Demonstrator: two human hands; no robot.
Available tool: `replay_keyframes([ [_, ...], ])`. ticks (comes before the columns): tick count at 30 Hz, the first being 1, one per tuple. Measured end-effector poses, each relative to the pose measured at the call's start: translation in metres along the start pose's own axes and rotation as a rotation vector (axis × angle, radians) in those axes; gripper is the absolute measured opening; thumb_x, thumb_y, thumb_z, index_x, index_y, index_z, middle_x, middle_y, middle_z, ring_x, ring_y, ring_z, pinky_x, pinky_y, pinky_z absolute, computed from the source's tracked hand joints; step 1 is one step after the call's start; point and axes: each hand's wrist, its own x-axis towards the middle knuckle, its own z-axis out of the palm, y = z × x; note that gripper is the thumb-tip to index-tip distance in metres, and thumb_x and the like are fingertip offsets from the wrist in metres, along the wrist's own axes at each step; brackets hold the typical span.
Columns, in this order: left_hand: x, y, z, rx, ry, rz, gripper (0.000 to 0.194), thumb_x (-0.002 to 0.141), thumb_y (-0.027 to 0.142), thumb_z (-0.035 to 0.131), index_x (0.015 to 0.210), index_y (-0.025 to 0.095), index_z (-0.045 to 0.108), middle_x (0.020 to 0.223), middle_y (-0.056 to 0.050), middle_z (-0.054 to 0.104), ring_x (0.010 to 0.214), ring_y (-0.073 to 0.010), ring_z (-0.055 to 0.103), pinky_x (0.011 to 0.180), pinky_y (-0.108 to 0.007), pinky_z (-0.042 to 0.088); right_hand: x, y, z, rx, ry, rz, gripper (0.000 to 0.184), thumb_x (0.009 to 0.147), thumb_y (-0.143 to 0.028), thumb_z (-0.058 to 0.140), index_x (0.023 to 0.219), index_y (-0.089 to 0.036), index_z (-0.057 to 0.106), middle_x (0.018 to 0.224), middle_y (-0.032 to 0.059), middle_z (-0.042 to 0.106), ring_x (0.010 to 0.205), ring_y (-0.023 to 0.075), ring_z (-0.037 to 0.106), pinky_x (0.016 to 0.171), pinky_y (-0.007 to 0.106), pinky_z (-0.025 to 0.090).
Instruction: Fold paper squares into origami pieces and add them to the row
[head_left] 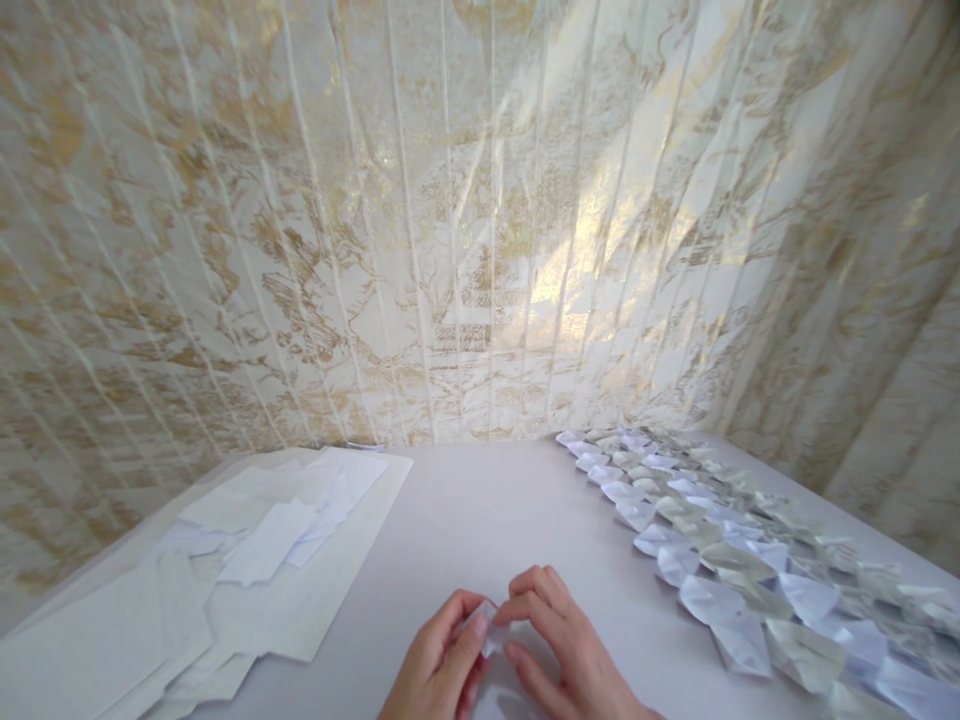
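Observation:
Low in the middle of the view, my left hand (444,660) is closed on a small piece of folded white paper (489,640), pinched between thumb and fingers. My right hand (559,640) is beside it, fingers bent. Its index fingertip reaches the paper's edge, while the thumb stays apart from the finger and just right of the paper. Part of the folded piece is hidden behind my left thumb and fingers.
Loose white sheets and cut pieces (270,540) lie overlapping on a larger sheet (341,590) at the left of the white table (480,510). Rows of folded paper pieces (739,565) cover its right side. A patterned white and gold curtain (450,250) hangs behind.

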Motion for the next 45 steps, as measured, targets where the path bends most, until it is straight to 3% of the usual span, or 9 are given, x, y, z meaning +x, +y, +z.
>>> replay_keyframes([
  [6, -0.011, 0.008, 0.009, 0.042, 0.046, -0.015, 0.066, 0.078, 0.080, 0.047, 0.107, 0.022, 0.054, 0.068, 0.004, 0.053, 0.053, -0.0101, 0.041, 0.047, -0.022, 0.029, -0.002, 0.002, 0.005, -0.068, 0.030, 0.035, 0.009, 0.096, -0.018, 0.049, 0.102, -0.022, 0.054, 0.081, 0.0013, 0.058, 0.072, 0.0180, 0.056, 0.066, 0.028, 0.045],
  [13, -0.010, 0.008, 0.009, 0.114, 0.014, 0.079, 0.060, 0.078, 0.076, 0.055, 0.099, 0.020, 0.053, 0.066, 0.006, 0.050, 0.058, -0.0114, 0.045, 0.057, -0.023, 0.035, -0.001, 0.002, 0.007, -0.130, 0.030, -0.027, 0.015, 0.099, -0.023, 0.044, 0.090, -0.021, 0.056, 0.078, 0.0026, 0.061, 0.070, 0.0174, 0.056, 0.062, 0.026, 0.042],
  [18, -0.005, 0.000, 0.007, 0.117, 0.022, 0.058, 0.054, 0.078, 0.074, 0.057, 0.091, 0.022, 0.051, 0.065, 0.006, 0.051, 0.052, -0.0096, 0.042, 0.047, -0.021, 0.028, 0.000, -0.001, 0.007, -0.259, -0.007, -0.060, 0.021, 0.101, -0.028, 0.044, 0.086, -0.022, 0.058, 0.065, -0.0011, 0.063, 0.056, 0.0148, 0.053, 0.057, 0.027, 0.034],
  [25, -0.006, 0.002, 0.007, 0.069, -0.001, 0.056, 0.055, 0.078, 0.075, 0.056, 0.092, 0.022, 0.051, 0.061, 0.009, 0.047, 0.048, -0.0074, 0.039, 0.045, -0.021, 0.028, 0.001, -0.003, 0.006, -0.241, -0.010, -0.029, 0.022, 0.099, -0.027, 0.044, 0.083, -0.022, 0.058, 0.064, -0.0015, 0.065, 0.055, 0.0141, 0.055, 0.056, 0.026, 0.034],
  [32, -0.005, 0.002, 0.006, 0.059, -0.040, 0.121, 0.052, 0.083, 0.070, 0.055, 0.098, 0.021, 0.053, 0.071, 0.006, 0.047, 0.055, -0.0089, 0.041, 0.052, -0.022, 0.033, 0.002, -0.004, 0.003, -0.252, 0.025, -0.061, 0.010, 0.090, -0.016, 0.050, 0.085, -0.022, 0.056, 0.066, -0.0012, 0.061, 0.058, 0.0147, 0.054, 0.058, 0.027, 0.034],
  [42, 0.000, -0.006, 0.008, -0.067, -0.106, 0.111, 0.053, 0.080, 0.069, 0.060, 0.099, 0.021, 0.052, 0.074, 0.005, 0.052, 0.055, -0.0085, 0.044, 0.049, -0.021, 0.033, 0.004, -0.006, 0.004, -0.336, 0.035, -0.090, 0.013, 0.079, -0.009, 0.049, 0.079, -0.022, 0.053, 0.066, -0.0013, 0.059, 0.060, 0.0156, 0.051, 0.059, 0.028, 0.032],
  [45, 0.001, -0.007, 0.009, -0.131, -0.110, 0.084, 0.041, 0.081, 0.057, 0.064, 0.098, 0.021, 0.052, 0.071, 0.006, 0.051, 0.054, -0.0083, 0.045, 0.051, -0.021, 0.034, 0.004, -0.006, 0.006, -0.403, 0.038, -0.141, 0.014, 0.075, -0.009, 0.047, 0.079, -0.022, 0.052, 0.066, -0.0007, 0.059, 0.059, 0.0165, 0.050, 0.058, 0.029, 0.030],
])
